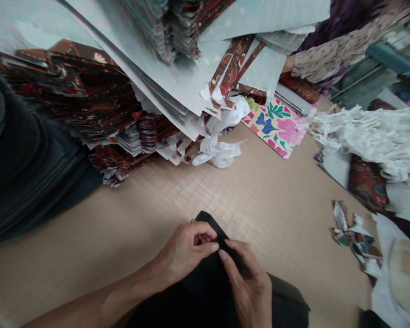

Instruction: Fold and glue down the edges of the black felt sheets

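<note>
My left hand (187,249) and my right hand (248,282) meet low in the middle of the view, over a piece of black fabric (210,278) that lies on the tan tiled floor (269,200). Both hands are closed in a pinch on the fabric's upper edge, fingertips almost touching each other. The fabric runs down towards me and out of the bottom of the view. What lies under my right palm is hidden.
A tall leaning stack of grey sheets and brown patterned pieces (130,77) fills the top left. Dark folded cloth (23,168) lies at left. White shredded strips (372,132), a floral sheet (276,125) and paper scraps (351,234) lie at right. Another person's sleeve (331,52) shows top right.
</note>
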Action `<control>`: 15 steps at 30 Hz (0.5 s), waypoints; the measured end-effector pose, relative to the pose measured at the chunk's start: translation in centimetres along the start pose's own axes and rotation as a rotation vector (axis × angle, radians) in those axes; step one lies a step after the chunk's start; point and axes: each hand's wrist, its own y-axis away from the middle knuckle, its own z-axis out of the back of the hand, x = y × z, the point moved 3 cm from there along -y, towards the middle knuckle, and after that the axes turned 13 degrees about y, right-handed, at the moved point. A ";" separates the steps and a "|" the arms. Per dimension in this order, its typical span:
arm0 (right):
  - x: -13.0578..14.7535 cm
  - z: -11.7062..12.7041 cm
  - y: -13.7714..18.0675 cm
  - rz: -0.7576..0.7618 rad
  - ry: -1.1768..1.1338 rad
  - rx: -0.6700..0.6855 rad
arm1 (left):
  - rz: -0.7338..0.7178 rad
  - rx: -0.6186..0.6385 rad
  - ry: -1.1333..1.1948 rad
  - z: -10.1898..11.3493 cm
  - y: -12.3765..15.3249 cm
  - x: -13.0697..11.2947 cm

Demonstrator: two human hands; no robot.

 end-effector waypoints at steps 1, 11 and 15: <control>0.3 0.3 -0.1 0.038 0.054 -0.054 | 0.019 0.011 0.018 -0.1 0.0 -0.1; 1.7 1.6 -1.2 0.261 0.239 -0.116 | -0.349 0.142 -0.386 -0.5 0.9 -1.7; 1.2 1.7 -1.7 0.252 0.151 0.019 | -0.444 0.239 -0.495 -0.7 1.1 -2.1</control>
